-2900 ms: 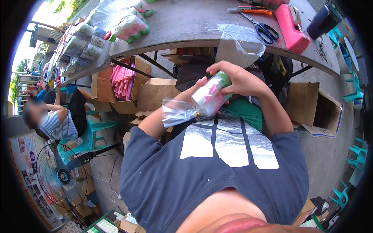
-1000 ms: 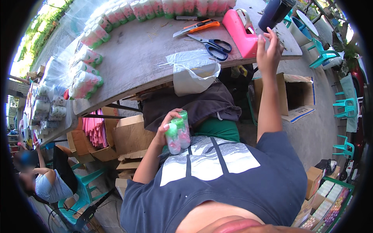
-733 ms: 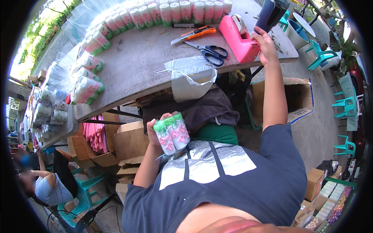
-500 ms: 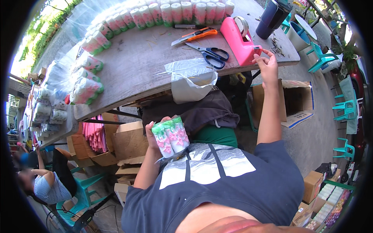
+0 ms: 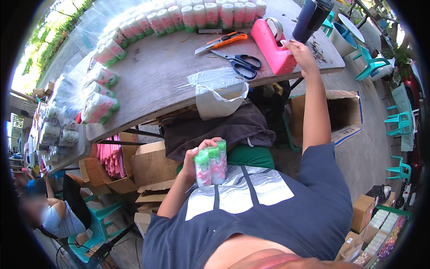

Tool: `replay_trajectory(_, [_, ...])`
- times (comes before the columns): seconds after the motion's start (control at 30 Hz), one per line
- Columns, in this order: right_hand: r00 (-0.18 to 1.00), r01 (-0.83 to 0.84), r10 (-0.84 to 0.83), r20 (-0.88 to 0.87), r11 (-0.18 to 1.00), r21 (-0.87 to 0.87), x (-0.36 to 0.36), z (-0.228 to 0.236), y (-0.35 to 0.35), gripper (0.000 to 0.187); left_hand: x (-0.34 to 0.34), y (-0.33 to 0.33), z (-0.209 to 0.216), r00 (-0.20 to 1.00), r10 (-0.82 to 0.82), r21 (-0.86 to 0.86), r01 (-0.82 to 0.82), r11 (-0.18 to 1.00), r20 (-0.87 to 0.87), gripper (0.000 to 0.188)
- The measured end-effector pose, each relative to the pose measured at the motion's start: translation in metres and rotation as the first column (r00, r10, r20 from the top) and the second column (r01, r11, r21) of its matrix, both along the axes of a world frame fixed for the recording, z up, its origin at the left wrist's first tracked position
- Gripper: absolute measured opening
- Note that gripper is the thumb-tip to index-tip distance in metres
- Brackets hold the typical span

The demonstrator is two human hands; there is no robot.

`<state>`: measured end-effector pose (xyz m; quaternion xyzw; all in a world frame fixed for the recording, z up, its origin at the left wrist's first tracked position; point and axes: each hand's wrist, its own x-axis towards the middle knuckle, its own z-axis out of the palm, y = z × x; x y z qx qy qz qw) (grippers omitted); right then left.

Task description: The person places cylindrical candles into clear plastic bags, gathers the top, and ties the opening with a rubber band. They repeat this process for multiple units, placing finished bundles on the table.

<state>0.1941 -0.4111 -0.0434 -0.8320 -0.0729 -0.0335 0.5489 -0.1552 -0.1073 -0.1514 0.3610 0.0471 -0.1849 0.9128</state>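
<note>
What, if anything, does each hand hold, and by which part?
Left hand: a bundle of white, pink and green cylinders, by its left and far sides. Right hand: at the pink plastic tape dispenser; any hold unclear.

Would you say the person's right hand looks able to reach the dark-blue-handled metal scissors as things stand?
Probably yes: the scissors lie uncovered on the grey wooden table, though the right hand is at the pink tape dispenser, which stands between them.
</note>
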Motion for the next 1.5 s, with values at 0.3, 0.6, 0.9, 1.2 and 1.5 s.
replay_trajectory(0.3, [0.945, 0.267, -0.242, 0.222, 0.96, -0.087, -0.052, -0.038, -0.024, 0.024, 0.001, 0.0, 0.0, 1.0, 0.01, 0.062, -0.011, 0.998, 0.006, 0.065])
replay_trajectory(0.6, [0.805, -0.57, 0.546, 0.232, 0.82, 0.049, -0.135, 0.02, 0.025, 0.03, 0.002, -0.007, -0.002, 0.999, -0.007, 0.084, 0.011, 0.996, -0.048, 0.055])
replay_trajectory(0.9, [-0.082, -0.979, 0.988, -0.129, -0.104, -0.177, -0.171, 0.005, 0.138, 0.034, 0.001, -0.024, 0.025, 0.988, -0.065, 0.3, 0.104, 0.948, -0.137, 0.063])
replay_trajectory(1.2, [0.077, -0.924, 0.952, -0.295, -0.044, -0.381, -0.182, -0.027, 0.148, 0.052, -0.005, -0.027, 0.013, 0.995, -0.075, 0.314, 0.09, 0.945, -0.058, 0.075])
replay_trajectory(1.5, [0.343, -0.924, 0.926, -0.158, 0.302, -0.233, -0.165, -0.046, 0.121, 0.036, -0.005, -0.015, 0.01, 0.97, -0.143, 0.276, 0.085, 0.957, 0.197, 0.074])
